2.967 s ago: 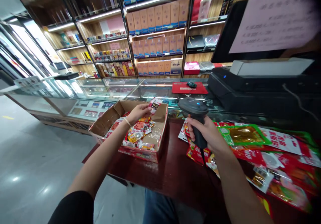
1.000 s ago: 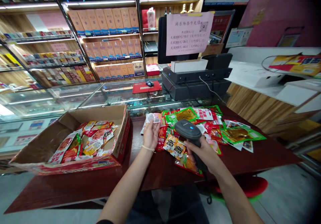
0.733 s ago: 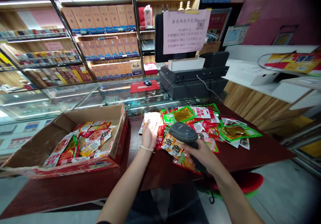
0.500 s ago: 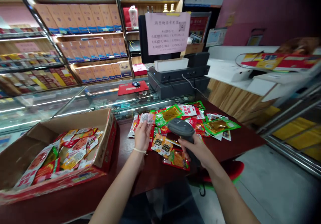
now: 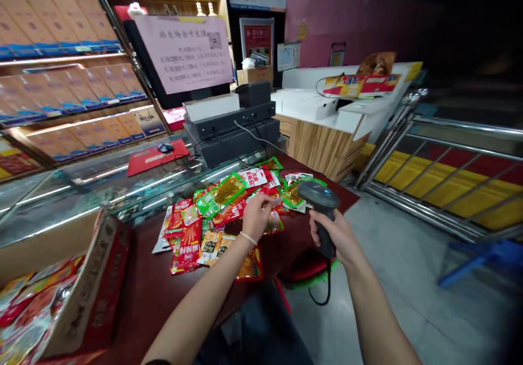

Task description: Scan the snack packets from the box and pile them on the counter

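Observation:
My right hand [image 5: 335, 231] is wrapped around the handle of a black barcode scanner [image 5: 319, 195], held up past the table's right front edge, its cord hanging below. My left hand [image 5: 258, 212] is over the pile of snack packets with its fingers pinched together; what is between the fingertips, if anything, I cannot make out. Close by lie a green-edged packet [image 5: 223, 193], a red packet [image 5: 188, 248] and a small orange-and-white packet [image 5: 210, 245]. Under my left wrist another packet [image 5: 250, 267] is partly covered.
A cardboard box [image 5: 92, 278] holding more packets stands at the left. Behind the pile are a glass counter [image 5: 98, 182], a red mat [image 5: 155, 158] with a mouse, and a black cash drawer [image 5: 241, 139]. A metal railing [image 5: 457, 163] runs along the right.
The view has turned right. My left hand has moved right across the pile, and the small packet it held is no longer visible in it. The scanner has moved right, away from the packets.

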A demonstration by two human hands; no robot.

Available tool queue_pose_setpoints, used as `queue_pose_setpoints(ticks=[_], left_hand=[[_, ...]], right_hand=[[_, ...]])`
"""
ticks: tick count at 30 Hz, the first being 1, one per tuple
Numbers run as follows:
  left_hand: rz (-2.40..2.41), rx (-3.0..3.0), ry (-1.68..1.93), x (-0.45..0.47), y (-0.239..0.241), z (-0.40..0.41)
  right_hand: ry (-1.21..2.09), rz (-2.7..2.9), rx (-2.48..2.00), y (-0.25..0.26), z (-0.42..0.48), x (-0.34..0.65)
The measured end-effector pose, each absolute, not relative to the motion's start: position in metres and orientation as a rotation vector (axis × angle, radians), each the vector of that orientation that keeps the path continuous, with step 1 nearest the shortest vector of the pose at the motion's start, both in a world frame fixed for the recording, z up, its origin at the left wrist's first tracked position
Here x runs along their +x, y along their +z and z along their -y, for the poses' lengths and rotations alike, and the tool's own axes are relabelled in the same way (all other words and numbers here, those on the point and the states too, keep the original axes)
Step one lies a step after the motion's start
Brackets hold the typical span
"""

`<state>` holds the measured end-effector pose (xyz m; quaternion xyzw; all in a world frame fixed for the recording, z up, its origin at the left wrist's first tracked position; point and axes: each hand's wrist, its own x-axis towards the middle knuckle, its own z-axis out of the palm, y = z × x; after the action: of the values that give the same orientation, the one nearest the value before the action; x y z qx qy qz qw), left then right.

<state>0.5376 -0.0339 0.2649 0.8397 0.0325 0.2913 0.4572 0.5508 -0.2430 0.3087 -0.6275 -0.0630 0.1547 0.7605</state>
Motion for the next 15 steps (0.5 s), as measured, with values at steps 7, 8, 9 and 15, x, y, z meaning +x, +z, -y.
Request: queue_pose_setpoints(ticks=[7,8,9,15], left_hand=[[0.399,2.545,0.306,0.543,0.230,0.074],[0.402,2.534,0.284,0.544,0.227,0.075],[0.392,2.497,0.286,0.544,0.225,0.075],[0.234,2.096,0.383,0.532,0.242,0.064]], right_hand=[[0.296,0.112,-1.345,0.311,0.265,0.556],[0.296,0.108,-1.344,0.312,0.266,0.556],[0.295,0.105,-1.344,0.312,0.266,0.555],[0.302,0.120,-1.367,0.317,0.258,0.549]])
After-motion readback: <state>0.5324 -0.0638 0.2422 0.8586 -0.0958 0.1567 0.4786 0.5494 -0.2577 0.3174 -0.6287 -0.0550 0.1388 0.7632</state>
